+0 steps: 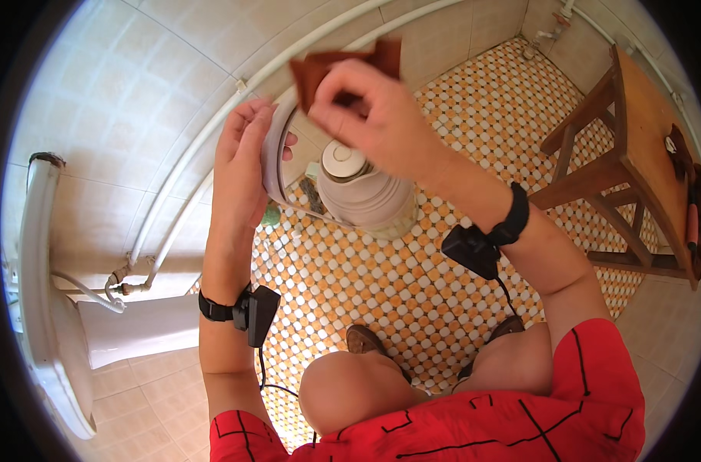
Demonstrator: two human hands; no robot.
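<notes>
Holds, in the left hand [242, 146], the broad pale handle [272, 158] of a vacuum flask [366, 204], thumb outside the curve and fingers tucked inside it. Clasps a reddish-brown sheet [385, 61] in the right hand [373, 115], closed in a pinch and slightly blurred, near the flask's round lid [342, 160]. Has the flask below and between the hands, pale, ridged round the shoulder, partly covered by the right hand, set on the floor [412, 308].

Leans over small floor tiles in orange and white, dotted with dark between, spreading from beneath both hands back to the brown shoes [364, 340]. Has a small green thing [270, 215] just beside the left wrist, too hidden to name, and a dark object [312, 194] near the flask, equally unclear.

Faces, beyond the left hand, a wall [150, 100] of large beige tiles, crossed by white pipes [185, 165] slanting behind that hand. Has a white washbasin [54, 362] well to the left of the left hand, with a pedestal [142, 327], metal valves [127, 281] and a pale hose [104, 300] nearby. Has a brown wooden stool [647, 115] well to the right of the right hand, bearing small items too dim to make out. Wears black devices [262, 312] strapped at both wrists and a red garment [481, 427] with black lines.
</notes>
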